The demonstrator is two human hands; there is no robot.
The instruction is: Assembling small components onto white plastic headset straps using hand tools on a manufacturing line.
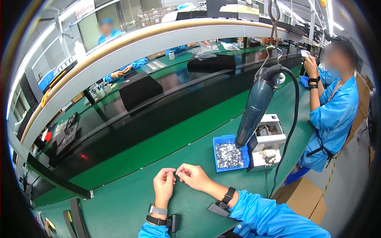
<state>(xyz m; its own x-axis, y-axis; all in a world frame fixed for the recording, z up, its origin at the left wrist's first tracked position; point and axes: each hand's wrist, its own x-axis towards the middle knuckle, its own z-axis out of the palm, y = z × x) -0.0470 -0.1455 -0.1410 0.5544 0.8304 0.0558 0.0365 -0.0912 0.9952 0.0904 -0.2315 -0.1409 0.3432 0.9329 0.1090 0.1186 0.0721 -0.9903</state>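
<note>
Both hands are held together over the green tabletop (pixel 131 198). The left hand (pixel 164 185) and the right hand (pixel 193 176) are curled, fingertips meeting and pinched on a small part (pixel 176 173) too tiny to be made out. At two o'clock from the hands a blue tray (pixel 228 152) of small metal pieces is seen, with a hanging blue-grey power screwdriver (pixel 256 107) above it and a white machine (pixel 266 144) just beside the tray.

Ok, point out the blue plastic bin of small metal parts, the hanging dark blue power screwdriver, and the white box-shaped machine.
Blue plastic bin (pixel 218 139): head view, bare rim corner.
Hanging dark blue power screwdriver (pixel 256 105): head view, mid-body.
White box-shaped machine (pixel 274 139): head view, top edge.
</note>
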